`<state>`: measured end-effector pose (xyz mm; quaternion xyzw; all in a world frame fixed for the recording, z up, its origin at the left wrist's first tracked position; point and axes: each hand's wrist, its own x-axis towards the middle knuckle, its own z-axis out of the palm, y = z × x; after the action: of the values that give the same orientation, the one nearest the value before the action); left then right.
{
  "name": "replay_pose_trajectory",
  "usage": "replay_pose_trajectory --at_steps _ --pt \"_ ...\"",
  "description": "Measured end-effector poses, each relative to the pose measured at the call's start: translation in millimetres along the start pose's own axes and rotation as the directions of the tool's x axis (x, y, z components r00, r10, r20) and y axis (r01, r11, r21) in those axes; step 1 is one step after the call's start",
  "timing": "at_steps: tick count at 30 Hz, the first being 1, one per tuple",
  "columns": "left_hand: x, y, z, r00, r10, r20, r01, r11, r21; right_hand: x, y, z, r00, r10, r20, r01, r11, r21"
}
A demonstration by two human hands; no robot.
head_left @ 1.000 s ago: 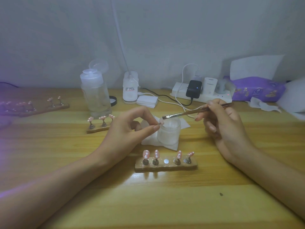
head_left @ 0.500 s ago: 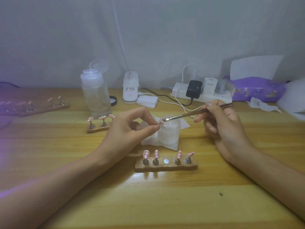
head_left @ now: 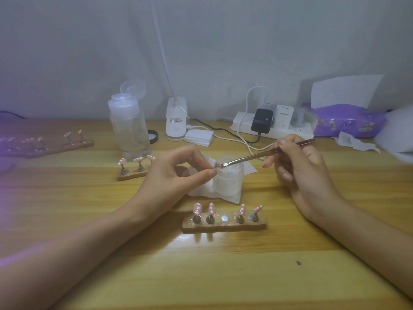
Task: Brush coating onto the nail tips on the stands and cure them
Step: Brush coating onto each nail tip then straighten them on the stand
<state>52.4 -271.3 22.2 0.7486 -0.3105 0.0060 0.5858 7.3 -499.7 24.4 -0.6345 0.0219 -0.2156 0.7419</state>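
One pink nail tip is pinched between thumb and forefinger of the left hand above a frosted jar, and a brush is gripped in the right hand, its bristles laid on that tip. Four pink tips are carried on the near stand, set on the tabletop just before the jar. Three more are held on a small stand left of the left hand.

The nearest wooden stand carries 4 upright pink, white-dotted nail tips — its middle metal disc shows bare. A 5th tip touches the bristles of the slanted brush, just above a frosted jar.
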Motion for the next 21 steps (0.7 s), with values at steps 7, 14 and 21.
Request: replay_pose_trajectory --at_steps 7,14,21 --pt "0.0 0.6 -0.2 1.0 -0.028 0.002 0.028 0.999 -0.021 0.0 0.4 0.2 0.999 -0.03 0.03 0.03 1.0 -0.001" --pt "-0.3 0.1 -0.6 0.999 -0.037 0.009 0.038 0.999 -0.028 -1.4 -1.0 -0.6 0.997 -0.061 0.043 0.06 0.998 0.025" --pt "-0.3 1.1 -0.4 0.999 -0.036 0.005 0.036 0.999 -0.03 -0.3 -0.4 -0.2 0.999 -0.037 -0.005 0.038 0.999 0.017"
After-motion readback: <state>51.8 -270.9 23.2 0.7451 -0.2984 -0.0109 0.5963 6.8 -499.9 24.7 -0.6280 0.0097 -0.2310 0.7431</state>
